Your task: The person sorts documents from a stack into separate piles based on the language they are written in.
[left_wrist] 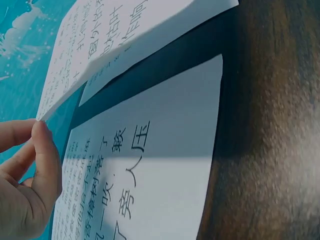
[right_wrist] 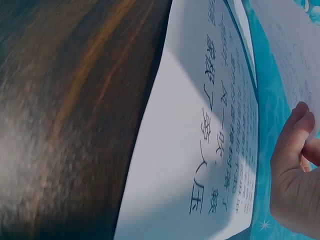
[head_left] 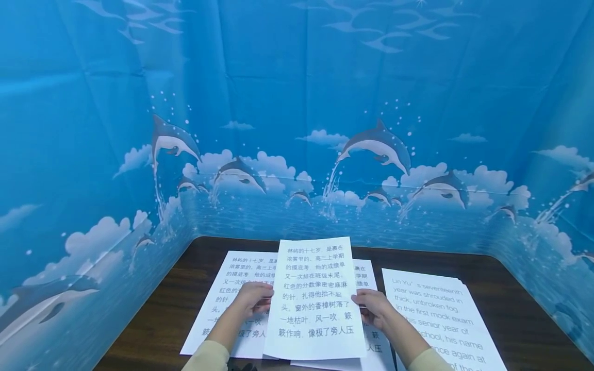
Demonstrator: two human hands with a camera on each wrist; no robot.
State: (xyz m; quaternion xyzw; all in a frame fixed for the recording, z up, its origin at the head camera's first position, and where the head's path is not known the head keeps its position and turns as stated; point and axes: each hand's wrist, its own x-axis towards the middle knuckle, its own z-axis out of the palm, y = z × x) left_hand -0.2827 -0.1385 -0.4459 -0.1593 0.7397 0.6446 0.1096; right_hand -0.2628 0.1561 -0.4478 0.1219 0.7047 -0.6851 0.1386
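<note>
A sheet of paper printed with Chinese text is held up between both hands, raised above the table. My left hand pinches its left edge between thumb and fingers, plain in the left wrist view, where the hand is at the lower left. On the opposite edge my right hand pinches the sheet at about the same height; the right wrist view shows this hand at the right. Under the left hand lies a similar Chinese page. Another page lies behind the held sheet, partly covered by it.
To the right, a stack of sheets with English text lies on the dark wooden table, partly covered by the right forearm. A blue curtain with dolphins and clouds surrounds the table's back and sides.
</note>
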